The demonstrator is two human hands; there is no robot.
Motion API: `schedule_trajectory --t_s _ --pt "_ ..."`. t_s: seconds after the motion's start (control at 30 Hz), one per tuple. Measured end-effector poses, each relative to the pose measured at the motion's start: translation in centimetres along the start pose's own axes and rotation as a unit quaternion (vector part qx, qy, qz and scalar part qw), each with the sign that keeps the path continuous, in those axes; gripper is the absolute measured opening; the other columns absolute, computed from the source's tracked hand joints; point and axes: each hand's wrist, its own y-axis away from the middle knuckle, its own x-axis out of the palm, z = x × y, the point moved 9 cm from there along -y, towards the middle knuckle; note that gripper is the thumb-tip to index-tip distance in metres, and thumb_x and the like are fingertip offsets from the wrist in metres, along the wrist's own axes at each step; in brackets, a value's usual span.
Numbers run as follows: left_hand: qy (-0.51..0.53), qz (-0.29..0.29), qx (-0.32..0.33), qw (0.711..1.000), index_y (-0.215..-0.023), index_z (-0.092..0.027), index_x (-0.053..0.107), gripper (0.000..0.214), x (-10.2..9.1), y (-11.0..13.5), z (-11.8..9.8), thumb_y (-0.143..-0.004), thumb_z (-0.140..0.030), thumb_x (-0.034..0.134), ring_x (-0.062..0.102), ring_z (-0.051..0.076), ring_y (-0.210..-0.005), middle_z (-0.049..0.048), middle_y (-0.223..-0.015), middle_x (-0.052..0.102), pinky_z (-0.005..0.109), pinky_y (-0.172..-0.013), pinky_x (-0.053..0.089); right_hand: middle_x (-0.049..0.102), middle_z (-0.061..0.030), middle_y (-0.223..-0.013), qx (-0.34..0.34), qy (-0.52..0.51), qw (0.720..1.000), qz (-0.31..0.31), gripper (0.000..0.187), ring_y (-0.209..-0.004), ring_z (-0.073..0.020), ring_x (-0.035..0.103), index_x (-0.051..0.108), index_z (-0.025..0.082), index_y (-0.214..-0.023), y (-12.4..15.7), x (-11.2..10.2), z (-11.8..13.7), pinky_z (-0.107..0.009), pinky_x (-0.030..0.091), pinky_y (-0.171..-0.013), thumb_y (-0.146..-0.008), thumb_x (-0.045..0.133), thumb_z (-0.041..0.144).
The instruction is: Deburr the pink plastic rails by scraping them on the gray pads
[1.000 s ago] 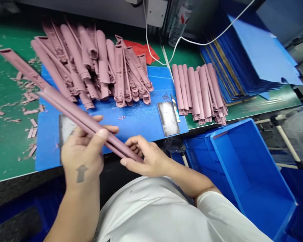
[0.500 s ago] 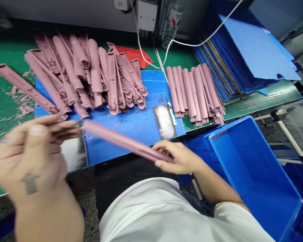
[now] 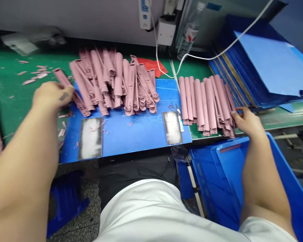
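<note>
My left hand reaches out to the left edge of a loose heap of long pink plastic parts. Its fingers curl over one pink part lying at the heap's side. My right hand is at the right end of a neat row of pink parts. Its fingertips pinch the near end of the rightmost part, which lies against the row. The heap rests on a blue mat.
Two grey metal plates and a small blade lie on the mat. A blue bin stands below my right arm. Stacked blue sheets, a bottle, a white cable and pink trimmings lie on the green bench.
My hands have parted. The right hand carried the long pink part rightward to the neat row. The left hand let go of it and reached forward to the heap.
</note>
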Motion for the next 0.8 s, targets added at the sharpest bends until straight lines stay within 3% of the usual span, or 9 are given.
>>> schedule_trajectory --t_s 0.03,0.13,0.23,0.3,0.37,0.5,0.6,0.67,0.8 --pt "-0.089 -0.019 -0.083 0.992 -0.067 -0.024 0.059 0.039 1.1 -1.4 1.4 -0.082 -0.031 0.094 0.029 0.020 -0.062 -0.0069 -0.045 0.030 0.031 -0.085 0.045 0.084 -0.0243 -0.122 -0.002 0.013 1.000 0.001 0.049 -0.125 -0.0422 0.081 0.075 0.019 -0.148 -0.2 -0.2 0.4 -0.060 0.060 -0.115 -0.110 0.056 0.044" --pt "-0.164 -0.004 -0.184 0.969 -0.065 -0.023 0.059 0.042 3.7 -4.2 3.3 -0.083 -0.032 0.095 0.028 0.018 -0.066 -0.0081 -0.043 0.028 0.031 -0.083 0.040 0.079 -0.0255 -0.143 -0.054 0.048 0.994 -0.077 0.046 -0.145 -0.0483 0.072 0.080 0.024 -0.136 0.8 -3.0 4.2 -0.068 0.057 -0.120 -0.107 0.053 0.046" --pt "-0.077 -0.051 -0.248 0.964 -0.074 -0.019 0.064 0.038 3.5 -3.9 3.8 -0.086 -0.032 0.097 0.038 0.016 -0.073 -0.0087 -0.051 0.036 0.032 -0.091 0.045 0.084 -0.0171 -0.128 -0.235 0.011 0.970 -0.070 0.039 -0.129 -0.0442 0.079 0.080 0.026 -0.118 3.1 -3.8 14.2 -0.060 0.062 -0.112 -0.111 0.047 0.045" --pt "0.029 -0.116 -0.231 0.966 -0.085 -0.018 0.064 0.033 2.7 -2.6 2.7 -0.095 -0.035 0.091 0.045 0.015 -0.078 -0.0080 -0.062 0.044 0.033 -0.099 0.049 0.085 -0.0167 -0.114 -0.347 -0.010 0.937 0.034 0.040 -0.113 -0.0401 0.081 0.079 0.022 -0.107 4.5 -1.9 22.6 -0.055 0.064 -0.104 -0.115 0.046 0.043" --pt "0.149 -0.178 -0.179 0.956 -0.102 -0.020 0.060 0.027 1.9 -0.6 1.0 -0.103 -0.033 0.084 0.051 0.014 -0.079 -0.0087 -0.073 0.051 0.034 -0.101 0.051 0.085 -0.0194 -0.121 -0.405 -0.017 0.913 0.052 0.041 -0.121 -0.0407 0.080 0.079 0.020 -0.106 4.7 -0.7 30.3 -0.054 0.062 -0.109 -0.118 0.047 0.044" --pt "0.319 -0.173 -0.158 0.918 -0.107 -0.025 0.051 0.041 2.4 5.0 -1.6 -0.106 -0.046 0.086 0.039 0.012 -0.062 -0.0112 -0.066 0.047 0.030 -0.072 0.041 0.085 -0.0252 -0.112 -0.447 -0.027 0.885 0.125 0.038 -0.116 -0.0390 0.082 0.078 0.014 -0.106 3.4 2.9 40.8 -0.049 0.063 -0.107 -0.119 0.058 0.043" --pt "0.404 -0.104 -0.163 0.894 -0.103 -0.024 0.061 0.063 4.1 9.9 -3.7 -0.108 -0.087 0.067 0.023 0.011 -0.052 -0.0088 -0.059 0.039 0.032 -0.054 0.021 0.076 -0.0130 -0.076 -0.434 -0.064 0.864 0.247 0.039 -0.074 -0.0283 0.077 0.074 0.017 -0.086 2.5 6.2 42.9 -0.043 0.065 -0.085 -0.115 0.071 0.044" --pt "0.467 -0.063 -0.162 0.867 -0.108 -0.024 0.068 0.079 5.3 12.6 -5.2 -0.102 -0.102 0.059 0.023 0.010 -0.047 -0.0078 -0.059 0.040 0.033 -0.047 0.019 0.067 -0.0063 -0.062 -0.428 -0.118 0.854 0.273 0.045 -0.057 -0.0214 0.064 0.070 0.021 -0.076 1.4 7.2 42.7 -0.041 0.064 -0.072 -0.109 0.080 0.051" --pt "0.565 -0.044 -0.128 0.814 -0.114 -0.025 0.071 0.064 6.5 15.5 -7.3 -0.101 -0.087 0.080 0.038 0.009 -0.041 -0.0066 -0.064 0.051 0.029 -0.039 0.030 0.059 -0.0030 -0.058 -0.377 -0.229 0.848 0.294 0.050 -0.052 -0.0219 0.053 0.065 0.029 -0.072 -0.9 7.2 40.5 -0.047 0.061 -0.058 -0.089 0.095 0.066"
